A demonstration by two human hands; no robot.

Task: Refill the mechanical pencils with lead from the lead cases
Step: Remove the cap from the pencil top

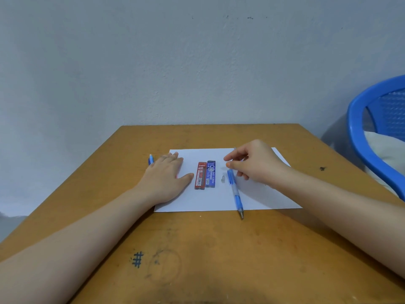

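Left hand is down flat on the left edge of the white sheet of paper, palm down, fingers straight and together, thumb spread toward the sheet's middle. It grips nothing. The forearm runs back from it across the wooden table toward the camera.

Just off the sheet's left edge, a mechanical pencil peeks out past the left hand, mostly hidden.

Dead centre of the sheet are the red lead case and the blue lead case, lying side by side, long edges touching, both closed as far as can be seen.

Right hand hovers over the right half of the sheet with its wrist raised and fingers curled. Thumb and forefinger tips are drawn close together, pointing toward the cases. Whether they pinch something small cannot be told.

Right below those fingertips starts the blue mechanical pencil. It lies on the sheet right of the cases, its tip poking over the sheet's near edge onto the table. Contact between thumb and pencil is unclear.

A small pale piece sits on the sheet between the blue case and that pencil.

A blue plastic chair stands well off to the sheet's right.
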